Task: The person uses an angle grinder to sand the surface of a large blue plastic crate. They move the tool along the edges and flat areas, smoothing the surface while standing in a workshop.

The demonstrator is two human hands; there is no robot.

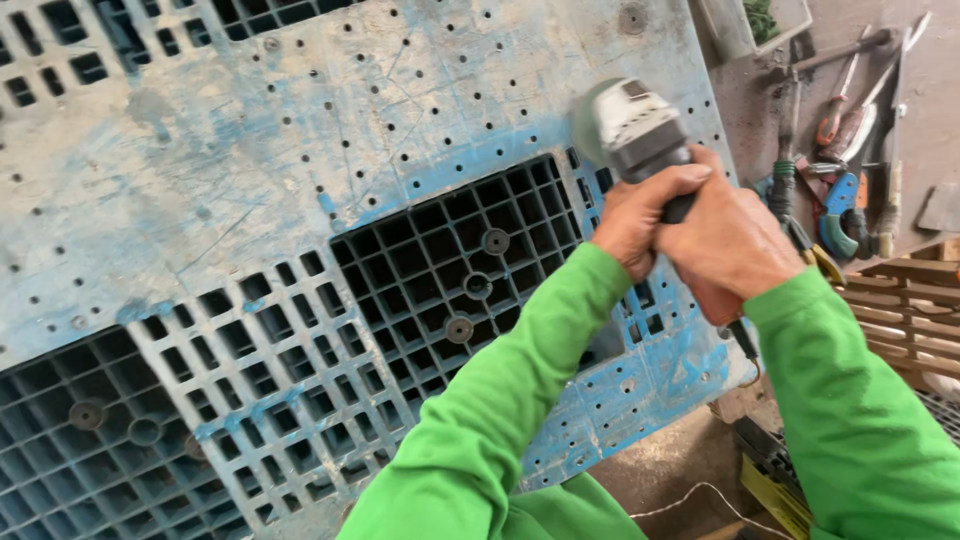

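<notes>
Both my hands grip an angle grinder (634,128) with a grey head and dark body, its disc pressed against a large worn blue plastic pallet (250,190). My left hand (632,222) wraps the grinder's body from the left. My right hand (735,240) closes over the handle from the right, thumb along the top. Both arms wear bright green sleeves. The grinder's cord (745,345) hangs below my right wrist. The disc touches the pallet near its upper right part, beside a dark open grid section (450,270).
Hand tools, pliers and a blue-handled tool (845,215) among them, lie on the ground at the right. A brown slatted crate (905,310) sits below them. A second grid opening (90,440) is at the pallet's lower left. A thin wire (700,490) lies on the floor.
</notes>
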